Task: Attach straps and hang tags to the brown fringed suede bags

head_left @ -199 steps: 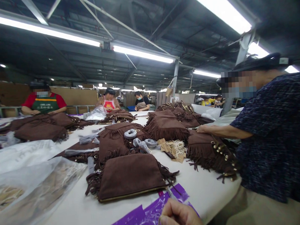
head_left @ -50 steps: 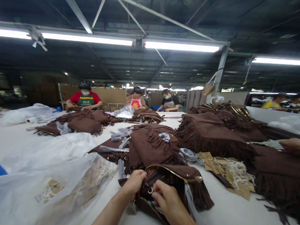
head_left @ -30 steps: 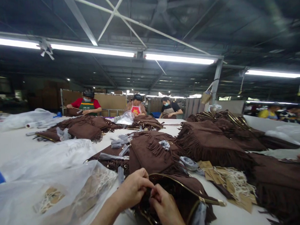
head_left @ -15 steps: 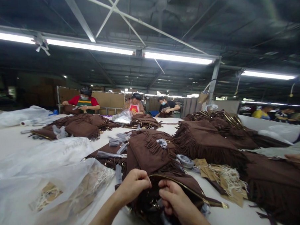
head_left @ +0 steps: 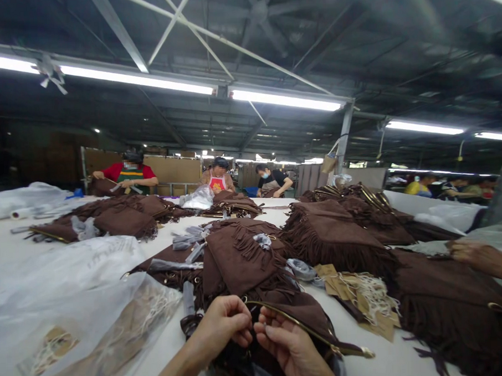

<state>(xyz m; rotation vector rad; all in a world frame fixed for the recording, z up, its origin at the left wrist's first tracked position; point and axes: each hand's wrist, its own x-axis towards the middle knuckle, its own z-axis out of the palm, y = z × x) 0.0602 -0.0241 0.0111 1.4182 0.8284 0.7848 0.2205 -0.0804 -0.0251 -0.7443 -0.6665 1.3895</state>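
Observation:
A dark brown fringed bag [head_left: 312, 313] with a gold zipper [head_left: 296, 323] lies in front of me, its zipped edge open. My left hand [head_left: 227, 325] is at the left end of that edge, thumb and fingers pinched together. Close beside it, my right hand [head_left: 282, 342] has its fingers curled and the thumb against them, just under the zipper. Whatever is between the fingers of either hand is too small or hidden to make out. Directly behind lies another brown fringed bag [head_left: 233, 261] with a plastic-wrapped ring [head_left: 262, 242].
Brown tags with white strings [head_left: 359, 294] lie right of the bag. Clear plastic bags [head_left: 93, 305] cover the left side. Stacked fringed bags [head_left: 331, 229] rise at the back right. A co-worker's hand [head_left: 481, 255] rests on a bag at right. People work across the table.
The view has swung slightly right. My right hand has turned, showing more of its fingers, and both hands stay close together. The co-worker's hand at right shows more fully.

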